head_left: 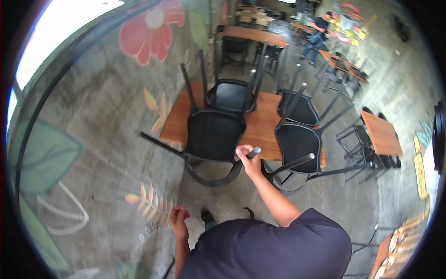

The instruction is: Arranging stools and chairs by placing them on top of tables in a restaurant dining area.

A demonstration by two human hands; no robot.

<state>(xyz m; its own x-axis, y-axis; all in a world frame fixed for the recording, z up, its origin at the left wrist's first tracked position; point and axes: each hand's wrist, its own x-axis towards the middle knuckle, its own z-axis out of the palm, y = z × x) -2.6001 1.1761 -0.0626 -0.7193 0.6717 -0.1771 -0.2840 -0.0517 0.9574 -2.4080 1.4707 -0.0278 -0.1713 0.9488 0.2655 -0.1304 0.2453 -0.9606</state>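
Note:
Four-legged black chairs lie upside down on a wooden table (265,122), their legs pointing up. The nearest on the left is a black chair (214,135), its curved back hanging below the table's near edge. My right hand (249,159) is closed at this chair's near right leg, just below the tip. Beside it on the right is another black chair (298,142), with two more behind. Low beside the painted wall hangs my left hand (180,218), away from the chairs. Its fingers are curled together; whether they hold anything is hidden.
A concrete wall (107,102) with painted flowers and leaves runs close on the left. Another wooden table (253,36) stands behind. To the right are a wooden table (382,132) and dark stools. A person (318,35) stands far back.

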